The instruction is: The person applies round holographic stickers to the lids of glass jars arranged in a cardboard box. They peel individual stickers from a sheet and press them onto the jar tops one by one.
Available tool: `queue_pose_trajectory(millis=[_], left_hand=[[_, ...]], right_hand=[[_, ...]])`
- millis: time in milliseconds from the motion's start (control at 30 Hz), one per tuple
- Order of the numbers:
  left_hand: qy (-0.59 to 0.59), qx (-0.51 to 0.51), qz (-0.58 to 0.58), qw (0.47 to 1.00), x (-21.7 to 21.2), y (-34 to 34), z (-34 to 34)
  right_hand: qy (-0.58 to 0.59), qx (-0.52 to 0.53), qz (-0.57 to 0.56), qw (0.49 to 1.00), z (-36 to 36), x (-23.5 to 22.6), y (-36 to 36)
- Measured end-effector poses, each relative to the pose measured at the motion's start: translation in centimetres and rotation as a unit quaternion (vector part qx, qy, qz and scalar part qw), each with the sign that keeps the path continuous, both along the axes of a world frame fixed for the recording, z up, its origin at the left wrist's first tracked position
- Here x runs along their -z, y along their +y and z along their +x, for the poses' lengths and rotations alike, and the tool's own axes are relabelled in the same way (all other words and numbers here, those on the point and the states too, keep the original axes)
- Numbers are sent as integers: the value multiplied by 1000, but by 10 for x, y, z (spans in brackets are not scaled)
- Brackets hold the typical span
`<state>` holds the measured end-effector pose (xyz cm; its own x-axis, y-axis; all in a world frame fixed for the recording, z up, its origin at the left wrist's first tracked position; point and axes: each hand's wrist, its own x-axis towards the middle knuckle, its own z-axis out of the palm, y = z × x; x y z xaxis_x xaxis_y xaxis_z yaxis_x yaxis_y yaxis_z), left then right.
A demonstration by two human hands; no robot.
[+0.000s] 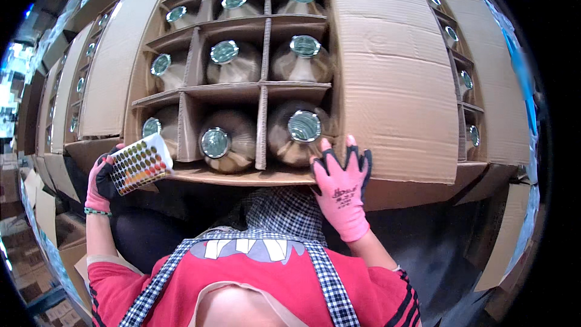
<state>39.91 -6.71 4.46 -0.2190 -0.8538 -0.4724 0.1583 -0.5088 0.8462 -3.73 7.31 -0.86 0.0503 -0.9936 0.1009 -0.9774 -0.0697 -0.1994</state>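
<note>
An open cardboard box [242,177] with dividers stands in front of me, holding several clear glass bottles, each in its own compartment. My left hand [103,181], in a pink and black glove, grips a white sheet of stickers [142,163] with rows of oval labels at the box's near left corner. My right hand [342,191], gloved alike with bare fingertips, is open, its fingers spread over the near edge. Its fingertips are beside the near right bottle [296,135]; whether they touch it I cannot tell. Left of that bottle sits the near middle bottle [227,141].
A wide box flap [396,79] lies folded out on the right, another flap [124,54] on the left. More boxes of bottles stand beside mine, including a right-hand box [484,91] and several on the left. A dark floor [417,248] shows at lower right.
</note>
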Motion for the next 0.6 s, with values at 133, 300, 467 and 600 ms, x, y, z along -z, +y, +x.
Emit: queue_pose_trajectory(millis=[133, 300, 467, 600], left_hand=[[-214, 34, -192, 957, -43, -2, -18], [6, 132, -310, 941, -49, -15, -80], [57, 200, -261, 943, 31, -40, -103], [140, 158, -202, 956, 27, -46, -73]], right_hand=[[30, 28, 7, 999, 6, -10, -2], [73, 81, 0, 994, 16, -8, -10], [153, 163, 23, 974, 25, 1, -7], [199, 162, 98, 961, 36, -9, -9]])
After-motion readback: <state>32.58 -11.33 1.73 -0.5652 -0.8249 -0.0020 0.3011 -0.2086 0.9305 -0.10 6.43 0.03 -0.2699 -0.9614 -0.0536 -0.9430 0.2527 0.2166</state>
